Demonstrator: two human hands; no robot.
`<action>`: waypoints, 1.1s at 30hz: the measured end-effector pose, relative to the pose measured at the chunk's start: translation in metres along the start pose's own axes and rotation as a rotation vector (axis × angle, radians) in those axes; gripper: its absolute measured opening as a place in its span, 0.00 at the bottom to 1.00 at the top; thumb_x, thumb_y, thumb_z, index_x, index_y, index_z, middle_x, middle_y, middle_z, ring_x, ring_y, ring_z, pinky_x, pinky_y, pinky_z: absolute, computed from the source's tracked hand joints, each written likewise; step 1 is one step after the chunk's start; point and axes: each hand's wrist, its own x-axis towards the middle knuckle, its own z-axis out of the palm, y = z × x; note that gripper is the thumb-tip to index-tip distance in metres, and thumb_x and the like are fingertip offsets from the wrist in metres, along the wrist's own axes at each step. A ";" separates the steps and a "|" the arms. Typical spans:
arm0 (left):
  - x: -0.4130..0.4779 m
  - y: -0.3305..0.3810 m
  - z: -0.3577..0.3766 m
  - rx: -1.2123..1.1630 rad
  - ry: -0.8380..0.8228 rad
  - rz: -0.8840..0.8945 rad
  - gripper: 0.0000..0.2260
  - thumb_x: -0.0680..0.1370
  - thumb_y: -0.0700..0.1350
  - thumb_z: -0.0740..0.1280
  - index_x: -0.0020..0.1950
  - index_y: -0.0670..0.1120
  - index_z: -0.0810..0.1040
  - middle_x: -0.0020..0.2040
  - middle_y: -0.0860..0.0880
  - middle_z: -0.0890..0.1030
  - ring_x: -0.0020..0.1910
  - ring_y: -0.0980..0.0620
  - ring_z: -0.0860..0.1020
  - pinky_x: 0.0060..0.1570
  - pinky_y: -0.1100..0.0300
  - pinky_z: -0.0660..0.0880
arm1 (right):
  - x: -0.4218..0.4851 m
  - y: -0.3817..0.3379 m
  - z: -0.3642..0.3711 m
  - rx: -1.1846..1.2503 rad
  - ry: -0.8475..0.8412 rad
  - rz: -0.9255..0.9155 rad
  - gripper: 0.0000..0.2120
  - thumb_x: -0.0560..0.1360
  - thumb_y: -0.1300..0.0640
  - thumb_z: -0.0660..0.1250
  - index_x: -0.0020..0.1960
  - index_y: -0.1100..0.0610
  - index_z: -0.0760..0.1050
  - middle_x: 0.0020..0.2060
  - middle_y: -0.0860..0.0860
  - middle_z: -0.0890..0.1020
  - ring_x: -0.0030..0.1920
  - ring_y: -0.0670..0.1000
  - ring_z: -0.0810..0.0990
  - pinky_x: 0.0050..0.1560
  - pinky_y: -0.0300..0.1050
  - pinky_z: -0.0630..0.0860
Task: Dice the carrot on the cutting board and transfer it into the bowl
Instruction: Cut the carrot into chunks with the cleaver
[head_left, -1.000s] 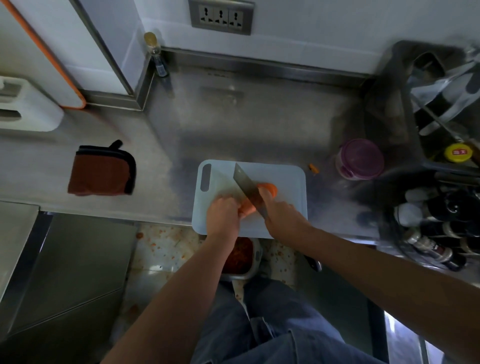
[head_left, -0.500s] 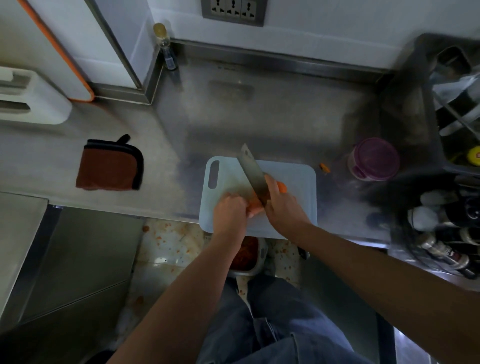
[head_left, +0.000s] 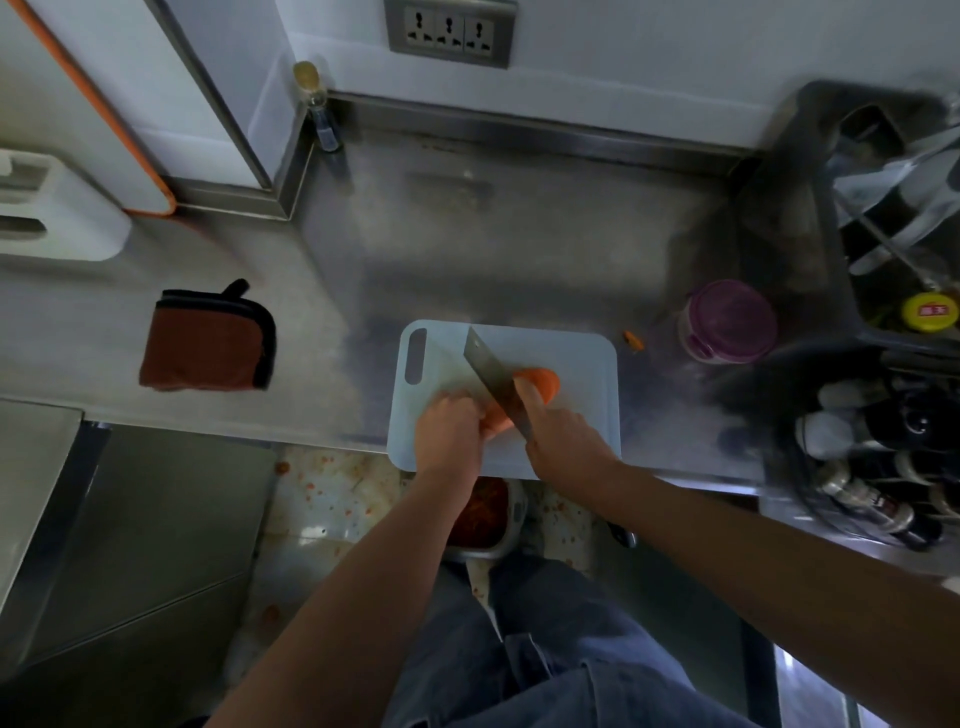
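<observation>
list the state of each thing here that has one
carrot, lying on cutting board, knife across it
knife, gripped by right hand
left hand, holding carrot's near end
bowl, below counter edge, holds orange bits
jar, purple lid on
cloth, folded

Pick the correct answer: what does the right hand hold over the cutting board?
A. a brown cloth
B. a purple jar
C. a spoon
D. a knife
D: the right hand grips the knife, its blade lying across the carrot on the cutting board, while the left hand holds the carrot's near end.
</observation>
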 end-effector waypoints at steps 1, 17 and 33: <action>0.000 0.001 -0.001 -0.016 -0.006 -0.007 0.11 0.78 0.53 0.67 0.49 0.46 0.82 0.46 0.49 0.79 0.51 0.50 0.75 0.47 0.60 0.69 | 0.002 -0.001 0.002 -0.016 -0.007 0.004 0.31 0.78 0.64 0.56 0.72 0.43 0.46 0.43 0.54 0.75 0.39 0.54 0.78 0.44 0.55 0.79; -0.001 -0.008 -0.001 -0.021 -0.041 0.041 0.09 0.77 0.47 0.67 0.54 0.46 0.80 0.51 0.49 0.77 0.54 0.50 0.73 0.52 0.59 0.69 | 0.024 -0.014 -0.007 0.080 0.121 -0.024 0.29 0.79 0.64 0.54 0.77 0.50 0.50 0.55 0.59 0.73 0.50 0.59 0.75 0.46 0.54 0.74; 0.000 -0.007 0.006 0.017 -0.020 -0.017 0.12 0.78 0.54 0.65 0.50 0.46 0.82 0.48 0.49 0.79 0.53 0.50 0.74 0.50 0.60 0.68 | 0.011 -0.003 0.004 0.024 0.011 -0.019 0.29 0.78 0.64 0.55 0.73 0.46 0.48 0.43 0.54 0.73 0.39 0.52 0.75 0.38 0.50 0.74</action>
